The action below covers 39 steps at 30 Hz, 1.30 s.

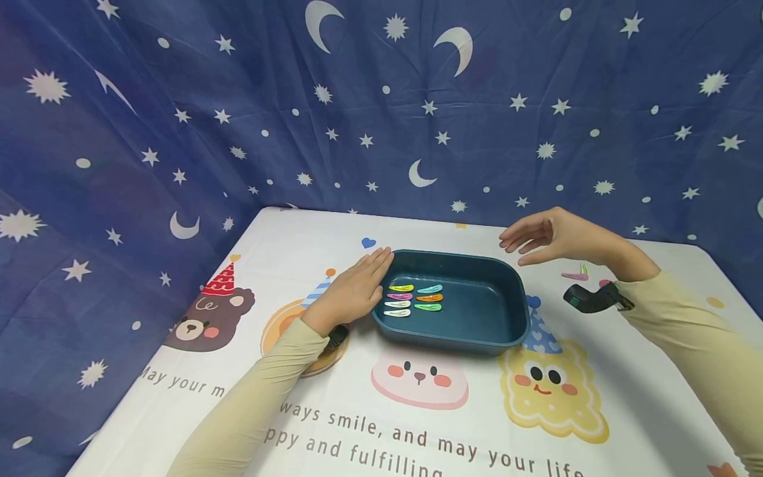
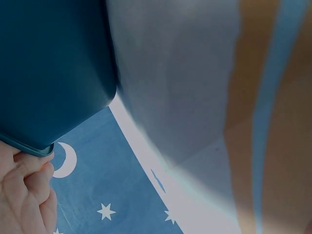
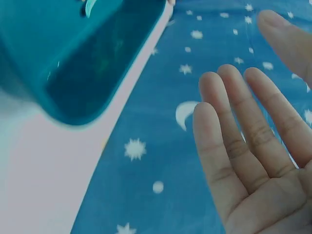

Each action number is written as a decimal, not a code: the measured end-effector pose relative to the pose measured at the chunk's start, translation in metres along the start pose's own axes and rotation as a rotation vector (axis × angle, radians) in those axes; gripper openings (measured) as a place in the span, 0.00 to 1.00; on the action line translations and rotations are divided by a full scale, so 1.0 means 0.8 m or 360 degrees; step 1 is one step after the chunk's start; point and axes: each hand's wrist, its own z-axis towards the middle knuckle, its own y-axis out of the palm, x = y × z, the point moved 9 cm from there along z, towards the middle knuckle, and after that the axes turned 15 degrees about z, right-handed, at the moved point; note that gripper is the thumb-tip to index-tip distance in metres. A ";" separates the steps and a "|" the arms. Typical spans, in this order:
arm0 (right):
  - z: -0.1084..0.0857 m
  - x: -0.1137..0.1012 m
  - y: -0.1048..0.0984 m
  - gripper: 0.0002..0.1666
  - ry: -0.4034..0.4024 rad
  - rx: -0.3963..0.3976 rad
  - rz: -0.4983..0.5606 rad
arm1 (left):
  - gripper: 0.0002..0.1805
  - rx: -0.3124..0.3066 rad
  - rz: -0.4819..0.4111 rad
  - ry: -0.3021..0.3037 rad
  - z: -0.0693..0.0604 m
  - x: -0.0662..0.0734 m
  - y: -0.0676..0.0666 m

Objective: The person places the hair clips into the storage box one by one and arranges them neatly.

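A dark teal rectangular basin (image 1: 477, 341) stands on the table. Inside it, on the left half, lie several snap hair clips in two columns, among them a yellow clip (image 1: 401, 288), a blue clip (image 1: 430, 289), an orange clip (image 1: 430, 298) and a green clip (image 1: 428, 307). My left hand (image 1: 352, 291) rests against the basin's left rim with its fingers extended. Beyond the back right corner of the basin, my right hand (image 1: 563, 235) hovers with fingers spread and nothing in them; the right wrist view shows its bare palm (image 3: 273, 204).
Right of the basin, partly behind the right wrist, a pink clip (image 1: 573, 275) and a green clip (image 1: 585, 270) lie on the printed white tablecloth (image 1: 334, 424). A blue curtain (image 1: 381, 79) with stars and moons hangs behind the table and along its left side.
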 end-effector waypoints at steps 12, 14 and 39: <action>-0.049 0.029 -0.058 0.27 0.0057 0.0304 -0.0063 | 0.34 -0.0020 -0.0004 -0.0008 0.000 -0.002 -0.001; -0.056 0.037 -0.066 0.27 0.0066 0.0357 -0.0060 | 0.34 -0.0024 -0.0001 -0.0010 0.000 -0.002 0.000; -0.105 0.127 -0.115 0.27 0.0196 0.0777 -0.0013 | 0.34 0.0008 -0.0023 0.0002 0.002 -0.002 0.003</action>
